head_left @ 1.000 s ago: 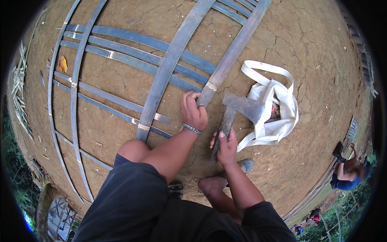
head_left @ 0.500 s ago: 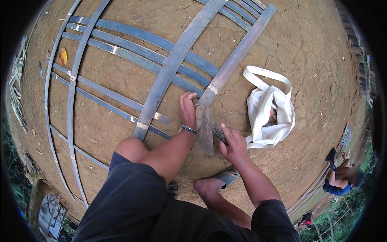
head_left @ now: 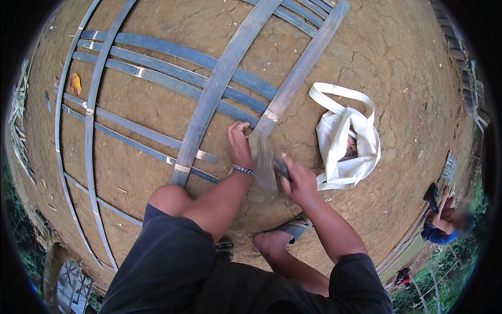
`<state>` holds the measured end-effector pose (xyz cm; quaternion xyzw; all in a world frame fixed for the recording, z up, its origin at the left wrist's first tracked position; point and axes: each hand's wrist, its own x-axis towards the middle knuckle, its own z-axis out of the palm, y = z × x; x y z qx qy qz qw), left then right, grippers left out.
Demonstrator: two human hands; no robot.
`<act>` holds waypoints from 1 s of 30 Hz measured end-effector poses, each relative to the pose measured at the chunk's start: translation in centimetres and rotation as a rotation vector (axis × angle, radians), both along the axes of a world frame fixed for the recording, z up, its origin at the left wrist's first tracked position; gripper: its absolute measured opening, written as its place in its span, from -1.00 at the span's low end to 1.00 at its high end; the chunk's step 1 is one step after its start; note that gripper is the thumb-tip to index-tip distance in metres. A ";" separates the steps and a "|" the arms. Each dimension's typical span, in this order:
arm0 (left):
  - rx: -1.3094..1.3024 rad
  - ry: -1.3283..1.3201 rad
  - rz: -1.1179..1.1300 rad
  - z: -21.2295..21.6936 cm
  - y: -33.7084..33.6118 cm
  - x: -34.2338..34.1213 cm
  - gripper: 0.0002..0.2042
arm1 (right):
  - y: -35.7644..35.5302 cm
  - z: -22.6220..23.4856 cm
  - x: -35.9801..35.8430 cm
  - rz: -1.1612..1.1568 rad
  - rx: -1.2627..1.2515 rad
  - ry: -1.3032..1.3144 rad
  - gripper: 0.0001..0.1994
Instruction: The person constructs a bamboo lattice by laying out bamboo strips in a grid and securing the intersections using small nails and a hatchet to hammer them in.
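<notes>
My right hand (head_left: 300,180) is closed round the dark handle of a mallet-like tool (head_left: 265,166). Its long, grey-brown head is blurred and lies between my two hands. My left hand (head_left: 240,146), with a chain bracelet at the wrist, has its fingers bent beside the near end of a thick dark slat (head_left: 293,78). The tool's head partly covers that end, and what the left fingers hold is hidden. Thinner dark slats (head_left: 235,110) cross under a wide slat (head_left: 212,94) and reach the thick one, forming a lattice on the ground.
A white bag (head_left: 349,144) with a strap stands on the cracked dirt at my right, with things inside. Two long slats (head_left: 90,120) run down the left side. A person (head_left: 444,217) sits far right. A pile of thin strips (head_left: 18,128) lies far left.
The tool's head has shifted slightly and turned blurry in motion, and my right hand has moved a little up. My left hand stays by the slat's end. The whole view has drifted slightly.
</notes>
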<state>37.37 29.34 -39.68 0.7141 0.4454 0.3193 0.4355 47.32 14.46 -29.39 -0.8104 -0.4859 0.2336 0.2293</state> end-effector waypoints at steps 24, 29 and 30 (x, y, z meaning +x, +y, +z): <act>0.063 0.028 -0.024 -0.1 0.5 0.0 -0.66 | -0.4 -0.1 -0.6 -0.088 0.011 0.106 -0.35; 0.014 0.030 0.031 -0.2 -0.2 0.5 -0.63 | -0.1 0.3 -0.5 -0.065 0.191 0.109 -0.38; 0.058 0.036 -0.001 0.3 0.0 0.6 -0.63 | 0.0 -0.3 -0.5 -0.128 0.047 0.130 -0.37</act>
